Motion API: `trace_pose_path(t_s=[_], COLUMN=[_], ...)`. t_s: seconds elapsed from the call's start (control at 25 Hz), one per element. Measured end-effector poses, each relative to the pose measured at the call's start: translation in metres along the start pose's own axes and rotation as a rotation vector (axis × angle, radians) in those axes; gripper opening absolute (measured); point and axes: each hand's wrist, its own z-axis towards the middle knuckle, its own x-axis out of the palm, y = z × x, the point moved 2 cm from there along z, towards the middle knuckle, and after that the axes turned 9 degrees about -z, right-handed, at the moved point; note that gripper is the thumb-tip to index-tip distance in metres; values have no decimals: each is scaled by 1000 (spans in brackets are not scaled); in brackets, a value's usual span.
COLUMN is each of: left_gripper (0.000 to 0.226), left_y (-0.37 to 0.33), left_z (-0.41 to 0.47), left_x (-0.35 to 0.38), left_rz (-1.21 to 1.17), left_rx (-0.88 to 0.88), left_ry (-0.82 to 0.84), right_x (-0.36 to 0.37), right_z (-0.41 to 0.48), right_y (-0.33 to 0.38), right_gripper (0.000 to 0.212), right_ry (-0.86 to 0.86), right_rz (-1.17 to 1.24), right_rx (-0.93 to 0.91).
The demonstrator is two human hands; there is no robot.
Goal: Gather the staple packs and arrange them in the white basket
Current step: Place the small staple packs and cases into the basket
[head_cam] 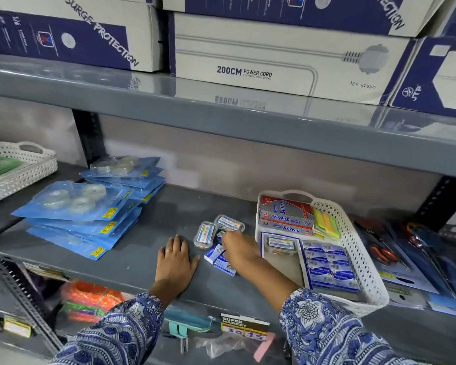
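Observation:
A white perforated basket (pixel 358 248) stands on the grey shelf at the right, holding red staple boxes (pixel 284 214), a clear pin box (pixel 281 245), blue staple packs (pixel 327 267) and sticky notes. Left of it on the shelf lie two clear plastic boxes (pixel 205 234) and a few small blue-and-white staple packs (pixel 216 255). My right hand (pixel 241 250) reaches over these loose packs, fingers curled at a small blue pack by the clear boxes; whether it grips it is not clear. My left hand (pixel 175 262) rests flat and open on the shelf, just left of the packs.
Blue tape packets (pixel 82 206) are stacked at the left, with another white basket (pixel 19 167) beyond them. Scissors on blue cards (pixel 406 256) lie right of the basket. The upper shelf (pixel 221 111) overhangs, carrying large power-cord cartons. A price tag (pixel 244 326) hangs on the front edge.

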Motion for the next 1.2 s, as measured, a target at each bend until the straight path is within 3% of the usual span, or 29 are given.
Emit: trace_pose_path(t_s=[0.32,0.76,0.96,1.2], left_gripper=[60,59,57,48], left_y=[2,6,7,6], left_z=[0,2,2,3], left_x=[3,6,7,9], left_rz=[23,12,7,9], left_rx=[23,27,35,46], left_ry=[-21,-30,-28,-62], right_x=[26,-5,-47,-16], right_z=[5,-9,-23,-69], right_y=[5,-2,-78,-192], right_gripper=[36,30,34,33], right_ry=[75,-20,-83,167], right_rz=[-175,5,189,59], right_rx=[4,5,120,190])
